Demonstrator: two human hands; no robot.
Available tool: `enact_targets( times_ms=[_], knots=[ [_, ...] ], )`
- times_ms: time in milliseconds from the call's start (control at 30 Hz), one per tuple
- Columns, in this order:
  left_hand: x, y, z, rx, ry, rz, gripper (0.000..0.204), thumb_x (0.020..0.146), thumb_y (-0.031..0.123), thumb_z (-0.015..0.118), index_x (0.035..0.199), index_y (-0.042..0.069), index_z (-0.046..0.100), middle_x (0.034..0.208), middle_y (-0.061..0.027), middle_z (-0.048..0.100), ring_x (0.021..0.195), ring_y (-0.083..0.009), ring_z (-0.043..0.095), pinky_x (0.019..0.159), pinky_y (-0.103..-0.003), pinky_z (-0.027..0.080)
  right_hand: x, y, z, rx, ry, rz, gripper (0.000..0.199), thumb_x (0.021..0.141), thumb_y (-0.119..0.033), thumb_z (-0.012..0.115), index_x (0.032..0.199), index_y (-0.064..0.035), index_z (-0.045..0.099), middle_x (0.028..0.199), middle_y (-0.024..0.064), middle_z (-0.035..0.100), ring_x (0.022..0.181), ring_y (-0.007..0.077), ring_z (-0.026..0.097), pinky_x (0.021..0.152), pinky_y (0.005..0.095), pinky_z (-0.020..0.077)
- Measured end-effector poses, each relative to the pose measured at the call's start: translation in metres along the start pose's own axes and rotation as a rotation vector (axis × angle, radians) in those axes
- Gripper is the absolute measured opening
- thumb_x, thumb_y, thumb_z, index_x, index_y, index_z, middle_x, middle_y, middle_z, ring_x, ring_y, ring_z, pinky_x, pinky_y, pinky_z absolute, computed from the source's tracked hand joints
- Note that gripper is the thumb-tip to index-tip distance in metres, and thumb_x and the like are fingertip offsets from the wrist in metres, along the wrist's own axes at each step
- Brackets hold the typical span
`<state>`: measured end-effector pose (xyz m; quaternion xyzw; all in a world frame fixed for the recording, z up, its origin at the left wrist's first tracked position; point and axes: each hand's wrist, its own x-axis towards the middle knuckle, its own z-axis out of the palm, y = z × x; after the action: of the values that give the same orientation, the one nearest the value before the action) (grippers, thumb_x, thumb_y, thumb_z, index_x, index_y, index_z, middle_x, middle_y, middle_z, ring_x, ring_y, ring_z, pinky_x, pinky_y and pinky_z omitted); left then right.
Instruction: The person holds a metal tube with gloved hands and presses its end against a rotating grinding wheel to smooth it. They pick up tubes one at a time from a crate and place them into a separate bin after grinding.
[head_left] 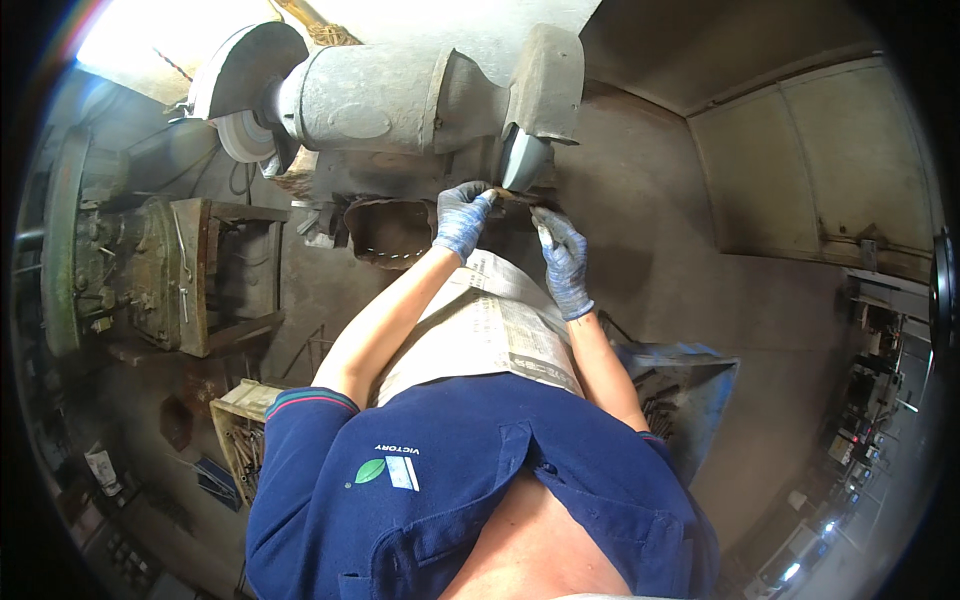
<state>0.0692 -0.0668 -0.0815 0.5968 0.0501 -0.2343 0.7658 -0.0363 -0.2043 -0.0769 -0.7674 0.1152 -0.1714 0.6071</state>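
A large grey bench grinder [365, 98] stands in front of me. Its right wheel [526, 160] shows below a metal guard [548, 80]. Just under that wheel, my left hand [462, 218], in a blue-grey glove, pinches the left end of a small, thin, brownish metal piece [506, 193]. My right hand [565, 262], gloved alike, is closed with its fingertips at the dark right side below the wheel; what they grip is too dark to make out. Newspaper sheets [490, 315] cover my lap.
At the grinder's left end is a pale wheel [244, 136]. A dark metal container [390, 232] sits below the motor. Heavy machinery [150, 270] stands at left. A wooden box of metal parts [240, 430] is at lower left, a blue-edged bin [700, 390] at right.
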Motion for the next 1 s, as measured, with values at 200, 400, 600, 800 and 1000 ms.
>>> enact_targets(
  times_ms=[200, 400, 600, 800, 1000],
  knots=[
    [-0.001, 0.005, 0.000, -0.005, 0.047, -0.014, 0.009, 0.084, 0.000, 0.058, 0.086, -0.006, 0.064, 0.075, -0.0084, 0.065, 0.062, -0.0123, 0.060, 0.057, -0.025, 0.053, 0.001, -0.007, 0.002, 0.142, -0.022, 0.032, 0.024, 0.089, -0.006, 0.053, 0.109, 0.0031, 0.061, 0.105, 0.0097, 0.064, 0.095, 0.0155, 0.059, 0.088, 0.0285, 0.0455],
    [-0.002, 0.021, -0.023, 0.017, 0.077, -0.024, 0.008, 0.086, 0.005, 0.059, 0.086, -0.002, 0.064, 0.071, -0.0061, 0.064, 0.059, -0.0110, 0.059, 0.052, -0.025, 0.048, 0.006, -0.005, 0.027, 0.146, -0.006, -0.020, 0.021, 0.083, 0.000, 0.061, 0.103, 0.0005, 0.065, 0.102, 0.0098, 0.065, 0.095, 0.0170, 0.061, 0.083, 0.0268, 0.0467],
    [-0.001, 0.005, -0.052, -0.030, -0.029, 0.070, 0.011, 0.085, 0.004, 0.061, 0.092, -0.003, 0.064, 0.078, -0.0060, 0.065, 0.062, -0.0099, 0.058, 0.056, -0.023, 0.048, 0.001, -0.009, 0.030, 0.135, -0.051, -0.144, 0.029, 0.082, -0.001, 0.061, 0.111, -0.0013, 0.062, 0.111, 0.0113, 0.062, 0.108, 0.0200, 0.057, 0.091, 0.0283, 0.0441],
    [-0.076, 0.054, -0.047, -0.115, -0.183, 0.038, 0.017, 0.086, 0.008, 0.061, 0.099, -0.002, 0.061, 0.080, -0.0097, 0.066, 0.056, -0.0080, 0.058, 0.048, -0.019, 0.046, -0.033, -0.067, -0.001, -0.177, -0.149, -0.433, 0.038, 0.085, -0.020, 0.063, 0.118, -0.0002, 0.058, 0.121, 0.0185, 0.054, 0.115, 0.0300, 0.051, 0.098, 0.0376, 0.0402],
    [-0.101, 0.088, -0.051, -0.137, -0.328, 0.024, 0.024, 0.083, 0.011, 0.065, 0.100, -0.005, 0.061, 0.086, -0.0128, 0.066, 0.077, -0.0169, 0.065, 0.071, -0.028, 0.054, -0.042, -0.093, -0.013, -0.198, -0.136, -0.497, 0.056, 0.077, -0.044, 0.067, 0.112, -0.0002, 0.062, 0.117, 0.0199, 0.056, 0.111, 0.0324, 0.054, 0.095, 0.0389, 0.0415]
  ],
)
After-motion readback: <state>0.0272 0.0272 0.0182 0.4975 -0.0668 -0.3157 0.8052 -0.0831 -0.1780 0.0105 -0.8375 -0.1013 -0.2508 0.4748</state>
